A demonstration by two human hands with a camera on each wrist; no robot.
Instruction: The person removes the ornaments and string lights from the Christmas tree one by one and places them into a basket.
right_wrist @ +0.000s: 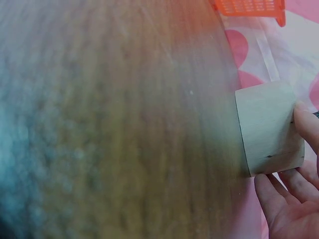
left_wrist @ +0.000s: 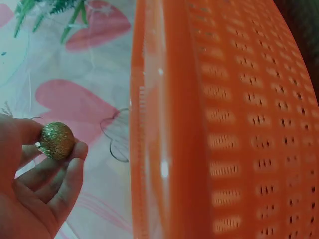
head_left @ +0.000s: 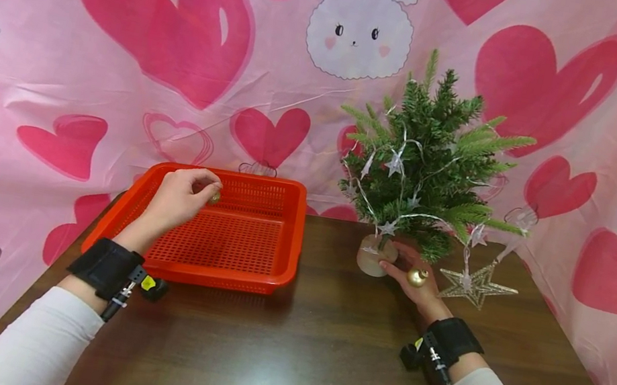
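Nearest, on the wrists, yellow labels [head_left: 148,283] are seen on the cameras, but any print there is too small to be read; no brand or writing can be made out elsewhere. By the right hand [head_left: 421,294], the pale wooden base [head_left: 372,259] of the small tree is gripped at its side. The base is judged to be stiff and the heaviest part, so the tree is best held there. A shiny gold ball [head_left: 417,277] is seen before that hand (what it is hung from cannot be told); a smooth, slippery surface is to be expected. Beside it, a glittery star [head_left: 479,287] is judged light and easily bent.

By the left hand [head_left: 182,195], a glittered gold bauble [left_wrist: 56,141] is pinched between thumb and fingertips, above the orange basket [head_left: 295,238]. It is likely light, rigid and perhaps fragile, best held round its sides or by its cap. Higher up, soft, springy branches are expected of the tree [head_left: 439,146], around which star lights [head_left: 395,163] are draped. Behind everything, a cloth [head_left: 277,88] printed with hearts and rabbits is hung.
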